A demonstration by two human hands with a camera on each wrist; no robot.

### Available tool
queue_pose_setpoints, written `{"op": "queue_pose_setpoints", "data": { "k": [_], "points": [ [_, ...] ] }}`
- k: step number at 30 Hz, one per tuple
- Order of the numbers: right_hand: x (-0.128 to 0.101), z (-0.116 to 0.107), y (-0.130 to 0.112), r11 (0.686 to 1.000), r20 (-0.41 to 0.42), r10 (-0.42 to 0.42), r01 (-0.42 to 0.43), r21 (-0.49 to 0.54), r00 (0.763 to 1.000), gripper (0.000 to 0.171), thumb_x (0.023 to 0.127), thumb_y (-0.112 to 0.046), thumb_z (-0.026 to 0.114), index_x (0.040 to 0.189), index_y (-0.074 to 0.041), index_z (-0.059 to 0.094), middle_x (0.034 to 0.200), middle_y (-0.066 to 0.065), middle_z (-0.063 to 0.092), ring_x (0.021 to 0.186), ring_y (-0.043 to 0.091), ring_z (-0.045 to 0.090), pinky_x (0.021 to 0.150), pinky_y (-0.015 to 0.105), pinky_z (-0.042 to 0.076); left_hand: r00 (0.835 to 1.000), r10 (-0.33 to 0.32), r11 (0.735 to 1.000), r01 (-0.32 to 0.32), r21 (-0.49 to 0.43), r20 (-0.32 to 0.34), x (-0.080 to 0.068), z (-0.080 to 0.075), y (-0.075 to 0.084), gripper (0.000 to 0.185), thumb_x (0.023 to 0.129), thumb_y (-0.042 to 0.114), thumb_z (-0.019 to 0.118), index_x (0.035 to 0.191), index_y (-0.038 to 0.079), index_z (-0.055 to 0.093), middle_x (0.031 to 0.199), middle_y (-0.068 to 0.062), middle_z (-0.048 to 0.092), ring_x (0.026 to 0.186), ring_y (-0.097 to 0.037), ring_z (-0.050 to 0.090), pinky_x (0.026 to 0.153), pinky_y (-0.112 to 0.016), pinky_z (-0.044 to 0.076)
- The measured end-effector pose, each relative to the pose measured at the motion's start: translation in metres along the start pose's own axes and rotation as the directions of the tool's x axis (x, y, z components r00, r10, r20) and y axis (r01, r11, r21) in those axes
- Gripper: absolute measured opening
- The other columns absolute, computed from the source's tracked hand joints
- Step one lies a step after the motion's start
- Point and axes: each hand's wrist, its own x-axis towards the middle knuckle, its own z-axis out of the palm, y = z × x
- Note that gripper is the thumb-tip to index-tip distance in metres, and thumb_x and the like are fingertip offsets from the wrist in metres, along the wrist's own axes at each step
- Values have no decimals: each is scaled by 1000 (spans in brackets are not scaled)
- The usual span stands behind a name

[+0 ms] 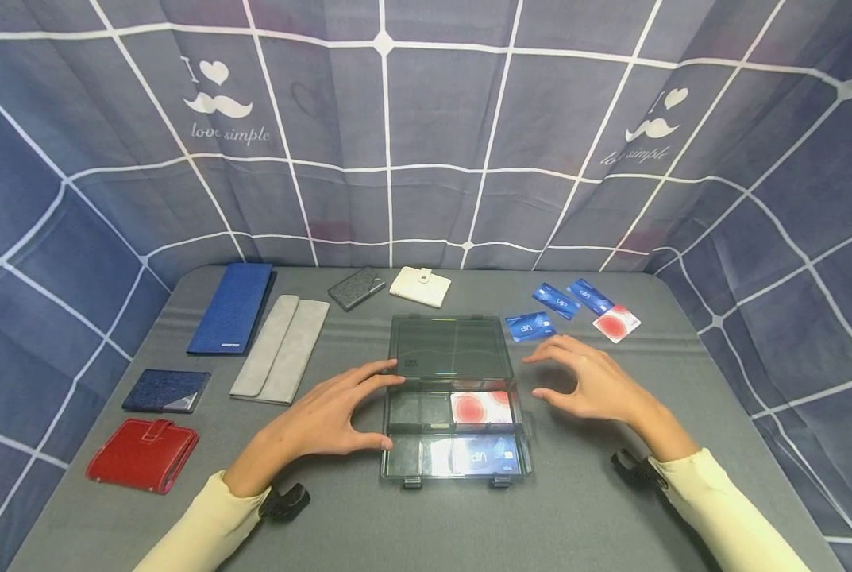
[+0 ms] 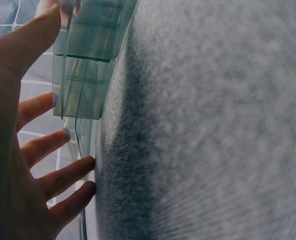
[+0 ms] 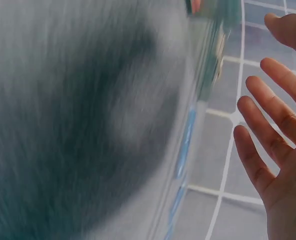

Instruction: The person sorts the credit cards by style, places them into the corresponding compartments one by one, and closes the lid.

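A see-through dark green plastic box (image 1: 452, 349) with compartments lies at the middle of the table, two latches along its front edge. A red-and-white card (image 1: 481, 407) is in its middle row, and a blue VIP card (image 1: 487, 456) in the front row. My left hand (image 1: 325, 413) is at the box's left side with fingers spread, its fingertips right by the edge; the left wrist view shows its thumb and index finger overlapping the green wall. To the right of the box, my right hand (image 1: 593, 380) hovers with relaxed fingers, thumb apart and nothing held.
Blue VIP cards (image 1: 530, 326) and another red-and-white card (image 1: 616, 323) lie at the back right. On the left are a red wallet (image 1: 143, 454), a navy card holder (image 1: 166, 391), a blue wallet (image 1: 231, 308) and a grey wallet (image 1: 279, 349). A dark grey holder (image 1: 356, 288) and a cream wallet (image 1: 420, 286) lie behind the box.
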Motion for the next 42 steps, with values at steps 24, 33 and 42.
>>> {"op": "queue_pose_setpoints", "data": {
  "k": [24,33,42],
  "points": [
    [47,4,96,993,123,115,-119,25,986,58,83,-19,92,134,-4,70,135,20,69,130,45,60,112,63,43,1000,24,1000,-25,-3,-14,2,-1,1,92,82,67,85,160,30,52,173,1,38,151,-31,48,113,-63,46],
    [49,7,101,988,173,153,-151,-26,973,60,85,-25,89,137,-3,69,138,26,64,131,48,57,112,65,43,1000,24,1000,-23,4,-9,0,0,0,92,82,68,84,160,30,52,173,1,37,151,-32,48,112,-64,47],
    [49,9,106,987,163,159,-156,-35,974,54,84,-23,90,131,-3,74,127,21,68,123,42,62,107,60,47,1000,28,1000,-28,2,-13,-1,0,-1,92,82,68,84,160,30,53,173,0,38,150,-32,49,112,-64,47]
  ]
}}
